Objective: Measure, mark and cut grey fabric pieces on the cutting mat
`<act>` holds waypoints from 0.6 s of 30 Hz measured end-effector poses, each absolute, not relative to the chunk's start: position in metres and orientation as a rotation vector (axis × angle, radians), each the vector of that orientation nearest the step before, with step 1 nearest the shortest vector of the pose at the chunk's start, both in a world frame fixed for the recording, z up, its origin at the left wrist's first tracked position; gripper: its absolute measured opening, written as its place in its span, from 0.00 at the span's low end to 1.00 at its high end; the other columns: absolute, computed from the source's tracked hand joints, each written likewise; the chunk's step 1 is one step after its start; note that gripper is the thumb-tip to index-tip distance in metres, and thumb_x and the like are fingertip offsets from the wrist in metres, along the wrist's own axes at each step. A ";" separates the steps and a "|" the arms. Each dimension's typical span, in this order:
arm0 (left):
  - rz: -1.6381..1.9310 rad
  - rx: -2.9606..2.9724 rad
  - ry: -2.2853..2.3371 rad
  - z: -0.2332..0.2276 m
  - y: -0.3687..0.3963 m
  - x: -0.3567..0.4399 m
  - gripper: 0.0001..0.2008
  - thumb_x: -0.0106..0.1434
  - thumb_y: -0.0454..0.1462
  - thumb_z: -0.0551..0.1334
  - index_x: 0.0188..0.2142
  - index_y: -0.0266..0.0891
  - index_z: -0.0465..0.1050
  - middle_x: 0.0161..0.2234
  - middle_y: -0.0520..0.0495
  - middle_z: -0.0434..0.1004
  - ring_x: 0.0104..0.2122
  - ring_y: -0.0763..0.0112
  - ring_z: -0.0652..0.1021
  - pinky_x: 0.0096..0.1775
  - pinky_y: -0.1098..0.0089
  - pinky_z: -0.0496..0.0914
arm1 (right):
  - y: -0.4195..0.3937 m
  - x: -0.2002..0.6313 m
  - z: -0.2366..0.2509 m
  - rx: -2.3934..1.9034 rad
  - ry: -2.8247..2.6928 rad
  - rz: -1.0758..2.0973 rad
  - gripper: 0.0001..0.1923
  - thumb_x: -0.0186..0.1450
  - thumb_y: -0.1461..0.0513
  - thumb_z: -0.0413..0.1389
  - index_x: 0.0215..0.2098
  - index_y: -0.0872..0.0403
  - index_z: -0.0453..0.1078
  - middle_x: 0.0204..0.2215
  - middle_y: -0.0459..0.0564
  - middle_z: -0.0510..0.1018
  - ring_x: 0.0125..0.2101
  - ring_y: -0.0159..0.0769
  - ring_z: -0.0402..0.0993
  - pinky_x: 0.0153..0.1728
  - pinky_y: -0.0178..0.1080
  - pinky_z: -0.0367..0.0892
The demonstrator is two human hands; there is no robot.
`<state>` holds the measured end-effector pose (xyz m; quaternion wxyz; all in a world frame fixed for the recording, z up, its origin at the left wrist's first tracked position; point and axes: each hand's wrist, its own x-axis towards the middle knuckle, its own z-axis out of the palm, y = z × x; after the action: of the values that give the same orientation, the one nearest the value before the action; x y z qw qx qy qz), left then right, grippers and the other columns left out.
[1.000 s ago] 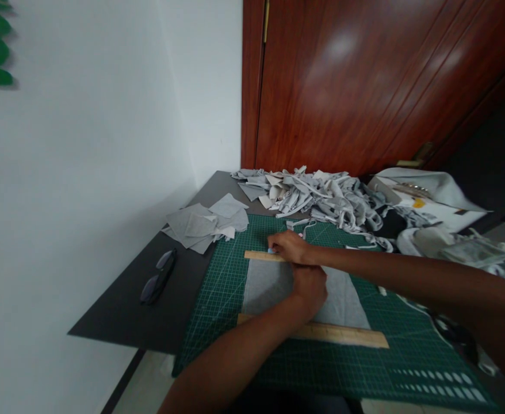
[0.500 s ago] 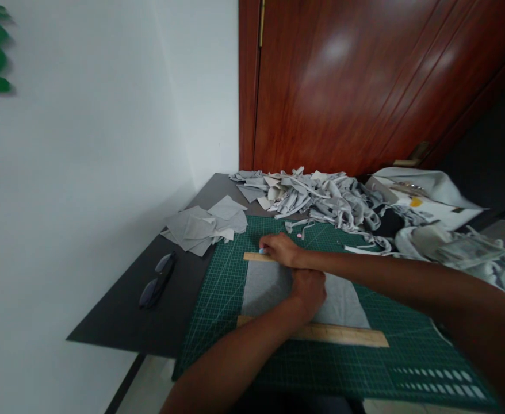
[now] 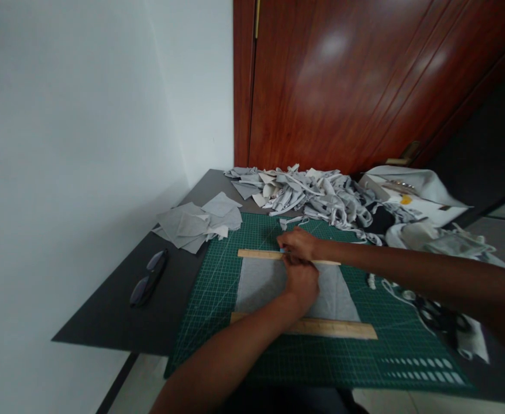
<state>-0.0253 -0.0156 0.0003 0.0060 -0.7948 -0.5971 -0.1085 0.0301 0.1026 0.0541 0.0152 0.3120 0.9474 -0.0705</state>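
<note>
A piece of grey fabric [image 3: 259, 282] lies flat on the green cutting mat [image 3: 205, 305]. Across its far edge runs a wooden ruler [image 3: 255, 253], and a second wooden ruler [image 3: 343, 328] lies along its near edge. My left hand [image 3: 302, 283] rests over the fabric, fingers curled and pressed down on the far ruler near its middle. Just beyond it, my right hand [image 3: 301, 242] pinches a small light-blue piece [image 3: 283, 250] at the far ruler's edge. The fingertips of both hands nearly meet and partly hide each other.
Cut grey fabric pieces [image 3: 192, 223] lie at the mat's far left corner. Behind is a heap of fabric scraps [image 3: 304, 192]. Glasses [image 3: 149, 279] rest on the dark table at left. Black scissors [image 3: 433, 316] lie under my right forearm. A white sewing machine [image 3: 425, 201] stands far right, partly covered.
My right hand has moved rightward along the far ruler, from its left end to its middle. My left hand's fingers have reached up onto that ruler. The view has shifted slightly.
</note>
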 end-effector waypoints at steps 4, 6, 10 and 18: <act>-0.337 -2.498 -1.862 -0.001 -0.015 -0.026 0.20 0.69 0.40 0.65 0.55 0.30 0.81 0.52 0.25 0.81 0.58 0.36 0.76 0.60 0.40 0.64 | 0.101 0.029 0.050 1.010 2.952 -0.213 0.09 0.60 0.71 0.61 0.35 0.52 0.77 0.31 0.48 0.83 0.34 0.39 0.75 0.36 0.37 0.56; -0.335 -2.525 -1.845 -0.001 -0.014 -0.027 0.17 0.68 0.39 0.65 0.52 0.32 0.83 0.47 0.29 0.84 0.54 0.39 0.79 0.59 0.42 0.66 | 0.099 0.023 0.046 1.041 2.968 -0.222 0.10 0.61 0.72 0.59 0.36 0.53 0.77 0.32 0.49 0.83 0.34 0.38 0.75 0.35 0.37 0.57; -0.335 -2.548 -1.830 -0.001 -0.012 -0.028 0.14 0.69 0.38 0.64 0.49 0.32 0.84 0.44 0.31 0.85 0.47 0.45 0.82 0.54 0.47 0.70 | 0.097 0.012 0.040 1.103 3.008 -0.263 0.14 0.60 0.75 0.57 0.37 0.54 0.77 0.34 0.48 0.83 0.35 0.36 0.75 0.36 0.34 0.60; -0.306 -2.488 -1.844 -0.002 -0.013 -0.027 0.19 0.69 0.39 0.64 0.55 0.30 0.80 0.50 0.28 0.83 0.54 0.42 0.79 0.56 0.47 0.68 | 0.101 0.005 0.035 1.106 3.039 -0.371 0.17 0.63 0.75 0.55 0.42 0.54 0.80 0.39 0.52 0.84 0.39 0.37 0.78 0.40 0.34 0.65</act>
<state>-0.0271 -0.0134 -0.0015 0.0151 -0.7994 -0.5926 -0.0982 0.0050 0.1014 0.0353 -0.0569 0.3391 0.9321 -0.1139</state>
